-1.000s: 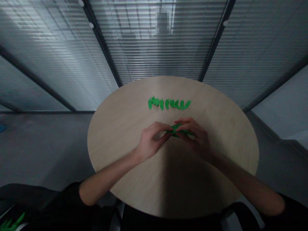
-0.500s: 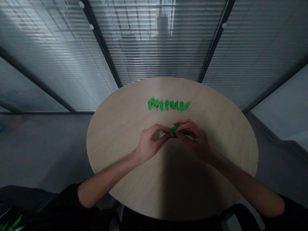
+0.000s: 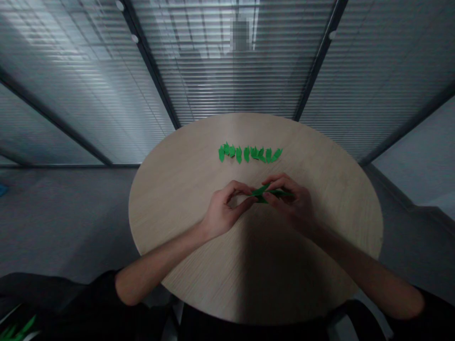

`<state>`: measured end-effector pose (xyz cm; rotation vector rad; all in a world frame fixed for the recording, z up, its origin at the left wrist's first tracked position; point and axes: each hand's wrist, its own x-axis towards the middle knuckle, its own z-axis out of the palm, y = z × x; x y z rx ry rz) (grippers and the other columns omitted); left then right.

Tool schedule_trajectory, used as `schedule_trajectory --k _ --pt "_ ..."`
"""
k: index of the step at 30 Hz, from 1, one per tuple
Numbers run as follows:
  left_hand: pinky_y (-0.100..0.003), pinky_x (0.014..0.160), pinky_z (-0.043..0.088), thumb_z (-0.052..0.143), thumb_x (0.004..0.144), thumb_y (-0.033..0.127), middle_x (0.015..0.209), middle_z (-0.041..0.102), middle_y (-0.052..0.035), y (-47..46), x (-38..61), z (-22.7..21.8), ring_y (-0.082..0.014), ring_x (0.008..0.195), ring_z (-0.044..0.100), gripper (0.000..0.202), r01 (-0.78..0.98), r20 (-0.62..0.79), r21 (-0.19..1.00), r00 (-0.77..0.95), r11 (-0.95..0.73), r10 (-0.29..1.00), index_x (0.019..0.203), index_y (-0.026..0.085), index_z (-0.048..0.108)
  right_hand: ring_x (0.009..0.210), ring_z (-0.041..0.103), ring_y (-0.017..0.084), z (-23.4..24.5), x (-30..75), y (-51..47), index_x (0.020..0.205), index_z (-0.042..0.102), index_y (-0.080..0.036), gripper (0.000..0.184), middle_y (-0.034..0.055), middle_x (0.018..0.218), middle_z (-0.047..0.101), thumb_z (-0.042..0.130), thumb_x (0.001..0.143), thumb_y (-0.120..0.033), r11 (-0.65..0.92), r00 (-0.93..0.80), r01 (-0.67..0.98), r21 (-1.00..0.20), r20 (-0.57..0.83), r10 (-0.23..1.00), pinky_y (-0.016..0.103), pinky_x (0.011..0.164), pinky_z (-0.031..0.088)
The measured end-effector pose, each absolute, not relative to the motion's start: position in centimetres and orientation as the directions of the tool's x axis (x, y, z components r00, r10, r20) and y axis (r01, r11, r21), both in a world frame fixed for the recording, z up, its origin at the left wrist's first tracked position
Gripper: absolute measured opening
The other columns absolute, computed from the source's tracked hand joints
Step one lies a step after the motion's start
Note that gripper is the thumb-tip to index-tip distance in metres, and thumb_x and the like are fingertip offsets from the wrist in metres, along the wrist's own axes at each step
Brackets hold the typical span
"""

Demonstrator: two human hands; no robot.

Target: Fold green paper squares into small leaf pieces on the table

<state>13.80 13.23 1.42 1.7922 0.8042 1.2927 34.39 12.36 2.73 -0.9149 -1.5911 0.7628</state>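
Both hands meet over the middle of a round pale wooden table (image 3: 177, 189). A small folded green paper piece (image 3: 265, 193) is pinched between them. My left hand (image 3: 223, 210) grips its left end with thumb and fingertips. Its right part lies under the curled fingers of my right hand (image 3: 293, 208). Beyond the hands, a row of several small green folded paper pieces (image 3: 249, 153) lies on the table.
Glass walls with horizontal blinds and dark frames (image 3: 152, 66) stand behind the table. Grey floor surrounds it. More green paper bits (image 3: 16, 329) show at the bottom left corner, beside my dark clothing.
The hands have drawn slightly apart, and more of the green piece shows between them, stretched toward the right. The row behind has not moved.
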Motion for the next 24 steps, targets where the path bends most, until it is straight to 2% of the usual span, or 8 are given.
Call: schedule_trajectory --k 7,15,24 --pt "-0.034 0.087 0.063 0.073 0.093 0.025 0.097 0.079 -0.0071 13.43 13.75 1.55 -0.0178 0.090 0.075 0.008 0.069 0.461 0.865 0.283 -0.497 0.841 0.091 0.018 0.069 0.092 0.067 0.018 2.81 34.63 12.23 0.087 0.069 -0.024 0.006 0.0056 0.105 0.068 0.074 0.088 -0.022 0.599 -0.133 0.260 -0.757 0.587 0.799 0.031 0.075 0.060" --pt "-0.035 0.086 0.064 0.074 0.091 0.023 0.098 0.079 -0.0076 13.17 13.87 1.36 -0.0180 0.090 0.077 0.009 0.031 0.444 0.884 0.257 -0.467 0.858 0.088 0.018 0.067 0.089 0.066 0.017 2.78 34.46 12.37 0.087 0.066 -0.023 0.006 0.0055 0.104 0.064 0.072 0.090 -0.026 0.545 -0.146 0.218 -0.809 0.525 0.838 0.028 0.070 0.059" --pt "-0.030 0.085 0.062 0.075 0.090 0.021 0.096 0.079 -0.0072 13.25 13.81 1.38 -0.0167 0.090 0.076 0.010 0.007 0.460 0.878 0.273 -0.479 0.845 0.090 0.017 0.067 0.081 0.065 0.015 2.80 34.55 12.58 0.087 0.065 -0.023 0.009 0.0028 0.095 0.069 0.071 0.093 -0.027 0.592 -0.161 0.270 -0.760 0.570 0.805 0.029 0.069 0.054"
